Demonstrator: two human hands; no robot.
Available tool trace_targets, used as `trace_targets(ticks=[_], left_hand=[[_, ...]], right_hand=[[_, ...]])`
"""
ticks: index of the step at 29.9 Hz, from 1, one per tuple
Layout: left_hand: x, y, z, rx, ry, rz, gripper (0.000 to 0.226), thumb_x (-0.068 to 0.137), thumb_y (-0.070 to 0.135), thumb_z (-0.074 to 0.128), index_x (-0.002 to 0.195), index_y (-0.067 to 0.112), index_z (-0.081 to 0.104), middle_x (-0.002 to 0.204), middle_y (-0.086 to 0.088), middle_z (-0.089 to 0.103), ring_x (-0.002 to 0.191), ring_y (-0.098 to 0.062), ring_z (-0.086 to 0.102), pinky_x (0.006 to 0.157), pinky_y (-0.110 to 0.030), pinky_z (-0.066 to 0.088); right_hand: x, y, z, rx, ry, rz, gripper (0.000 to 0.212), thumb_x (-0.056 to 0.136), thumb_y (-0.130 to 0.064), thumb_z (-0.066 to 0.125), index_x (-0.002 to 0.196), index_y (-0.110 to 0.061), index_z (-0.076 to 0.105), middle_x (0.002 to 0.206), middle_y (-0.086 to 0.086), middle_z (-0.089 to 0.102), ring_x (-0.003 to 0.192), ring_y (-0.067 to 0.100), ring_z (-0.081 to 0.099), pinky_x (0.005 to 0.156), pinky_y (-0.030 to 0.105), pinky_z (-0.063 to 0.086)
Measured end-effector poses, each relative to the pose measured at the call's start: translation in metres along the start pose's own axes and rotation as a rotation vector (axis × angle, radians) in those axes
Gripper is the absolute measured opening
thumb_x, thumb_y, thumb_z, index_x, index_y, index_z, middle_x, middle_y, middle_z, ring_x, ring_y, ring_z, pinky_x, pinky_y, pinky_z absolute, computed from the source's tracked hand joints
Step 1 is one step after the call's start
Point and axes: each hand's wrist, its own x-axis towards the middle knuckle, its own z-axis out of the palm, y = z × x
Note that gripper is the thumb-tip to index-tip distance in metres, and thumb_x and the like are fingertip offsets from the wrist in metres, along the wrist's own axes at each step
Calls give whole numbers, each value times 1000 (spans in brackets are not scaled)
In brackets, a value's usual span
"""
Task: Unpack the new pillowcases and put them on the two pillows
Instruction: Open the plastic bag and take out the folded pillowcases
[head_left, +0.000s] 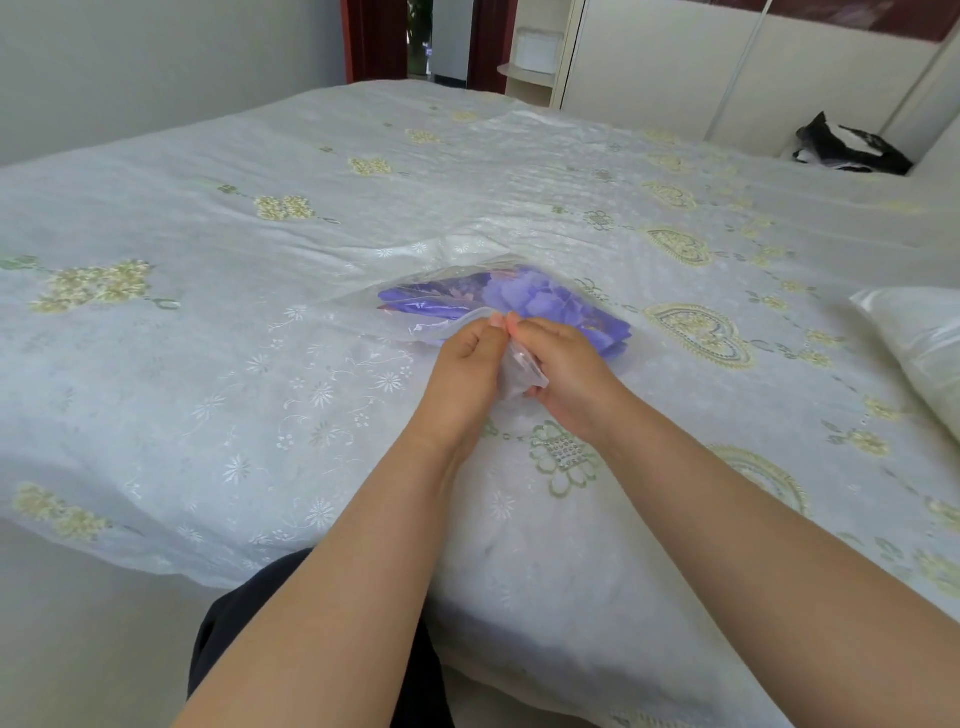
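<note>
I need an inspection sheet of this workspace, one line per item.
Surface: bed with a white flowered cover.
Job's things: purple pillowcases folded inside a clear bag; one pillow at the right edge.
Clutter: black-and-white bundle at the far right.
Grippers: left hand and right hand both pinch the bag's near end.
Cables: nothing seen.
Surroundings: wardrobe, doorway.

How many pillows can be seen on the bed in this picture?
1. One white pillow lies at the right edge of the bed, cut off by the frame. The second pillow is not visible; it may be outside the view.
</note>
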Motion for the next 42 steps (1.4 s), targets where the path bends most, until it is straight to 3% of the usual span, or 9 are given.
trace_targets(ticks=[8, 12, 15, 19, 22, 28, 33, 38, 42], left_hand=[[-3, -11, 14, 71, 236, -19, 29, 97, 16, 41, 71, 16, 54, 69, -3, 59, 64, -12, 55, 57, -27, 46], [-2, -9, 13, 394, 331, 81, 37, 97, 14, 41, 60, 17, 38, 57, 2, 45, 58, -16, 40, 60, -30, 33], [-2, -5, 4, 638, 244, 75, 39, 98, 19, 41, 59, 18, 35, 57, 4, 42, 61, -20, 39, 57, -31, 24], [1, -2, -13, 670, 264, 49, 33, 97, 27, 43, 66, 15, 44, 60, 3, 46, 63, -21, 44, 60, -31, 32], [-4, 6, -22, 743, 278, 52, 14, 91, 32, 54, 89, 18, 55, 76, 9, 56, 74, -15, 54, 68, -30, 43], [-18, 14, -30, 957, 277, -49, 13, 85, 30, 54, 94, 21, 51, 86, 9, 55, 84, -19, 54, 69, -27, 38], [-26, 15, -34, 1067, 295, -17, 19, 86, 42, 50, 88, 23, 49, 81, 9, 58, 78, -21, 54, 64, -30, 37], [-24, 19, -54, 1134, 279, -110, 17, 83, 32, 48, 72, 19, 47, 82, -1, 61, 79, -26, 55, 66, -30, 39], [-22, 15, -76, 1102, 236, -211, 27, 81, 26, 55, 103, 16, 44, 106, -1, 51, 94, -28, 53, 74, -33, 39]], right_hand=[[-3, 8, 26, 28, 253, 43, 26, 90, -16, 51, 68, -16, 64, 69, 4, 62, 66, 15, 56, 56, 24, 43], [2, 10, 26, -354, 472, -113, 41, 89, -11, 49, 49, -18, 41, 52, -2, 46, 63, 18, 45, 61, 29, 36], [4, 6, 17, -600, 404, -159, 42, 96, -19, 45, 54, -18, 38, 58, -2, 45, 68, 21, 46, 63, 27, 31], [3, -3, 14, -628, 187, -110, 43, 98, -35, 46, 59, -16, 42, 57, -2, 43, 63, 22, 53, 63, 40, 54], [-2, -9, 8, -757, 88, -91, 43, 93, -38, 54, 59, -17, 40, 52, -3, 46, 50, 11, 45, 54, 22, 46], [-17, 5, 3, -950, 174, -126, 16, 87, -33, 60, 92, -20, 50, 80, 0, 64, 73, 25, 63, 70, 37, 52], [-35, 7, 19, -1131, 217, -362, 26, 94, -35, 48, 83, -14, 56, 82, 10, 67, 82, 32, 59, 66, 37, 45], [-37, 11, 17, -962, 290, -192, 20, 99, -30, 37, 88, -14, 42, 94, 19, 64, 90, 37, 56, 69, 38, 38], [-42, 18, 14, -831, 350, -80, 22, 100, -34, 36, 91, -14, 37, 100, 15, 60, 92, 34, 55, 67, 36, 35]])
